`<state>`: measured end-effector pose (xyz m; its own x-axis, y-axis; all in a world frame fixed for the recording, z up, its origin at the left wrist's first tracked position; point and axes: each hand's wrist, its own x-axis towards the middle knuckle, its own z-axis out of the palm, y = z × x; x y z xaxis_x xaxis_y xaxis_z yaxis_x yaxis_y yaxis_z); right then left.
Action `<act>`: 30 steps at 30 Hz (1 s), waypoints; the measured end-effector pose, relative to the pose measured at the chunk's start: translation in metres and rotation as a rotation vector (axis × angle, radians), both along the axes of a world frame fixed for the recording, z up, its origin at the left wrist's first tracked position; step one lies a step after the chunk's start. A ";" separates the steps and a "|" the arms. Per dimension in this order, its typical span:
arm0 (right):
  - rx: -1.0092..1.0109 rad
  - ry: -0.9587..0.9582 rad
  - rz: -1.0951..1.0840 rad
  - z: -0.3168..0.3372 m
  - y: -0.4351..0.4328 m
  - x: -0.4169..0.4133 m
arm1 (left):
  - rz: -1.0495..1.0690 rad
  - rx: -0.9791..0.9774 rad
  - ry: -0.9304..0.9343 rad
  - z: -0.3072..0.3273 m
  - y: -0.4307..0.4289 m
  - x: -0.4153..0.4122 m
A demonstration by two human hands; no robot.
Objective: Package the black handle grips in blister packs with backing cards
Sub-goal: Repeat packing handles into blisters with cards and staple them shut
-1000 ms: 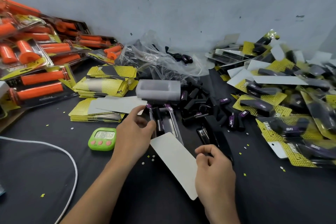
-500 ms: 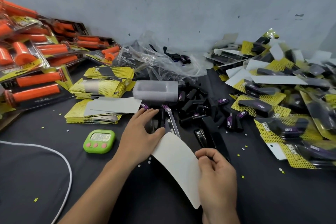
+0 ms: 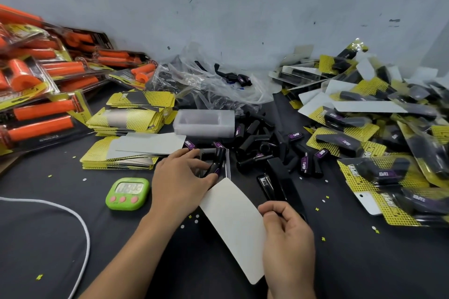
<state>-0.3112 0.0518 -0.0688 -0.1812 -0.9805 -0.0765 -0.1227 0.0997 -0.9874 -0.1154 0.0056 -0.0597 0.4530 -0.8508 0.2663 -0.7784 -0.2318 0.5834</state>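
A clear blister pack (image 3: 224,165) lies on the black table with black handle grips (image 3: 217,161) in it. My left hand (image 3: 181,181) holds the pack's near end, thumb by the card's top edge. A backing card (image 3: 232,224), white side up, slants from the pack toward me. My right hand (image 3: 288,238) pinches the card's right edge. Loose black grips (image 3: 264,145) with purple labels are heaped just behind.
Stacks of yellow backing cards (image 3: 131,138) lie at left, a green timer (image 3: 127,193) beside my left hand. A black stapler (image 3: 279,184), empty blister stack (image 3: 204,122), plastic bag (image 3: 206,80). Finished black packs (image 3: 379,143) right, orange packs (image 3: 38,94) far left, white cable (image 3: 73,221).
The card's far end has slid up toward the blister pack under my left thumb. My left hand has shifted right onto the pack; my right hand has moved a little forward with the card.
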 end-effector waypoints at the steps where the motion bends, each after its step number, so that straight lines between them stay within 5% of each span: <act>1: 0.002 -0.006 0.003 0.000 0.000 0.000 | 0.031 -0.008 -0.066 0.000 0.002 -0.003; 6: 0.011 -0.020 0.007 0.000 0.000 0.000 | 0.082 -0.047 -0.256 0.002 0.005 -0.014; 16: -0.023 -0.111 -0.026 0.007 0.005 0.004 | 0.178 -0.228 -0.330 0.003 0.008 -0.014; 22: -0.030 -0.066 -0.099 0.008 0.005 0.004 | 0.146 -0.116 -0.466 0.007 0.010 -0.013; 26: -0.024 -0.113 -0.093 0.006 0.003 0.003 | 0.097 -0.087 -0.300 0.004 0.007 -0.012; 30: -0.012 -0.169 -0.104 0.003 0.002 0.001 | -0.199 -0.037 -0.020 -0.001 0.001 -0.002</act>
<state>-0.3097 0.0535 -0.0656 -0.2668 -0.9583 -0.1026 0.0552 0.0911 -0.9943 -0.1178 0.0065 -0.0604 0.2707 -0.9125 0.3066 -0.8182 -0.0504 0.5727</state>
